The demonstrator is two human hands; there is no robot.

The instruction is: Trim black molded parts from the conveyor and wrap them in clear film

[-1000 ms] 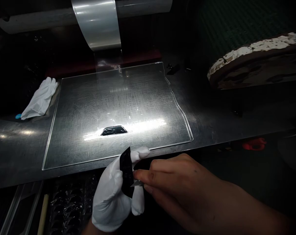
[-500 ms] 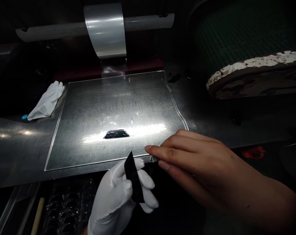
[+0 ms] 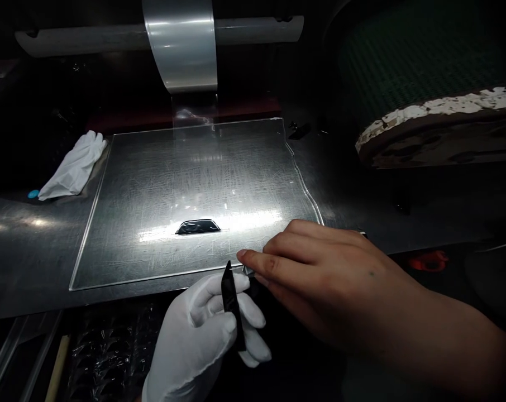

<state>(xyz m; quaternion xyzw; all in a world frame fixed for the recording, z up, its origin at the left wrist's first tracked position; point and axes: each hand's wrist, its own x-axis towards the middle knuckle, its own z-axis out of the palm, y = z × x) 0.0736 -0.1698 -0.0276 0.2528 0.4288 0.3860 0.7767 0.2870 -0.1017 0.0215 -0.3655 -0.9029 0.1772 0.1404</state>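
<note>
My left hand (image 3: 198, 335), in a white glove, pinches a thin black plastic-looking piece (image 3: 233, 307) between thumb and fingers. The piece stands nearly upright, turned almost edge-on, with a pointed top. Close by on the right is my bare right hand (image 3: 320, 268), its index finger stretched over a small grey, metal-looking tip (image 3: 247, 270). The rest of that item is hidden under the fingers. A dark trapezoid piece (image 3: 198, 226) with a shiny surface lies on the clear sheet (image 3: 152, 184) beyond both hands.
A roll of clear film (image 3: 181, 44) hangs on a bar (image 3: 85, 44) at the back. An empty white glove (image 3: 75, 167) lies at left beside a blue disc (image 3: 33, 194). A moulded tray (image 3: 110, 357) sits lower left. A red object (image 3: 429, 261) and a green ribbed drum-like thing (image 3: 412, 72) are at right.
The black piece has turned from showing its broad face to nearly edge-on in my left hand. My right hand has moved left, closer to it.
</note>
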